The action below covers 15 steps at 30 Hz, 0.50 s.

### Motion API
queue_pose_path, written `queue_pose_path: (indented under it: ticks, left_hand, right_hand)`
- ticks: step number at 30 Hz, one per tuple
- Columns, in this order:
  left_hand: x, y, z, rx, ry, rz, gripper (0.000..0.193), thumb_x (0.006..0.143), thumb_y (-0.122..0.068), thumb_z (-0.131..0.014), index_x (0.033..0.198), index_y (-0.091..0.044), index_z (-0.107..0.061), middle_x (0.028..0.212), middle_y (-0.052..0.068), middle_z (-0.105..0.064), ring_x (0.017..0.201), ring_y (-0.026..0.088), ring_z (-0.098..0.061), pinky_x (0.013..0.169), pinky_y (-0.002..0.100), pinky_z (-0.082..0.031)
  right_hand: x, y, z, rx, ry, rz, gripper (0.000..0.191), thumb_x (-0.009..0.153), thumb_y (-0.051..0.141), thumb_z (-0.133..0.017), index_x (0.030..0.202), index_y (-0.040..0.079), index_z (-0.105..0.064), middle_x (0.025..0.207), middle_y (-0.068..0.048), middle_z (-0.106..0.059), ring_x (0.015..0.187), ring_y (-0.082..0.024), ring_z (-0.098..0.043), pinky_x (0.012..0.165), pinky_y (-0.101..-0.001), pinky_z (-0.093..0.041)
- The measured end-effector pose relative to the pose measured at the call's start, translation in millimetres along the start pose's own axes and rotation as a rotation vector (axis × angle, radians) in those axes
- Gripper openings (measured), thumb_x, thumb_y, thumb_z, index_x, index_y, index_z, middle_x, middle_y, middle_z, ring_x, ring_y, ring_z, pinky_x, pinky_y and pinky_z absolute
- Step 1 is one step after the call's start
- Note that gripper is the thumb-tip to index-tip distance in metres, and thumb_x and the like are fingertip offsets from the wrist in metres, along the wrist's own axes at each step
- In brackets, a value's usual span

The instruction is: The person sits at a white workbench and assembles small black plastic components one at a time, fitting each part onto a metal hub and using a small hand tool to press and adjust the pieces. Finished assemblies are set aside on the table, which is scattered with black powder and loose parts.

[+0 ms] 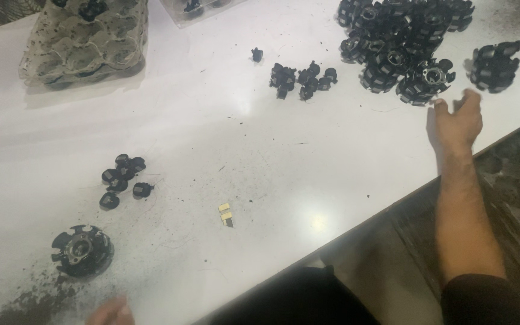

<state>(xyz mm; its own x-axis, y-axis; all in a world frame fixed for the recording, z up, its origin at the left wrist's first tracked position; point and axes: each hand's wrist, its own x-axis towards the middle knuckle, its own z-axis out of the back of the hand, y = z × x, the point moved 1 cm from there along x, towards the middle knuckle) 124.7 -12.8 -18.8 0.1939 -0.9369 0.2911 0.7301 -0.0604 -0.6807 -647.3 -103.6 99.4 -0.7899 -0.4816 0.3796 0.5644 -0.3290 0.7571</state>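
the right hand (457, 120) was stretched out across the white table (260, 150) toward the big pile of black rotor wheels (401, 45), fingers spread and empty, fingertips just short of the nearest wheel (425, 81). so the step looked like a reach for the next wheel, nothing gripped yet. another wheel (493, 65) was sat apart to the right of the pile. the left hand (111, 312) was barely caught at the bottom edge, so whether it was curled or spread can't be told; a single wheel (82, 251) was lying just above it, with a cluster of small black caps (123, 179) nearby. next move would probably need a pinch around the wheel's rim without the pile being knocked. the tabletop was glossy, smeared with dark grit, more small parts (302, 77) mid-table, little tan pieces (225, 214), a clear tray stack (85, 39) at the back.
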Motion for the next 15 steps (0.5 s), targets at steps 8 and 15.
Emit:
queue_pose_path:
  ticks: [8,15]
  left_hand:
    - [-3,-1,3,0.048,-0.024,0.005,0.044,0.099,-0.034,-0.067,0.119,0.005,-0.066,0.112,0.025,-0.067,0.105,0.036,-0.068,0.096,0.049,-0.054]
    - [8,6,39,0.173,-0.06,0.084,0.043,0.1,-0.031,-0.069,0.122,0.006,-0.065,0.115,0.026,-0.067,0.105,0.038,-0.067,0.093,0.049,-0.053]
  right_hand:
    - [-13,-7,6,0.034,-0.029,0.165,0.021,0.101,0.016,-0.073,0.112,-0.001,-0.07,0.108,-0.017,-0.072,0.099,-0.03,-0.068,0.089,-0.0408,-0.052]
    - [-17,-21,4,-0.021,-0.014,0.218,0.017,0.103,0.016,-0.075,0.107,-0.001,-0.072,0.109,-0.016,-0.073,0.1,-0.03,-0.069,0.09,-0.0415,-0.052]
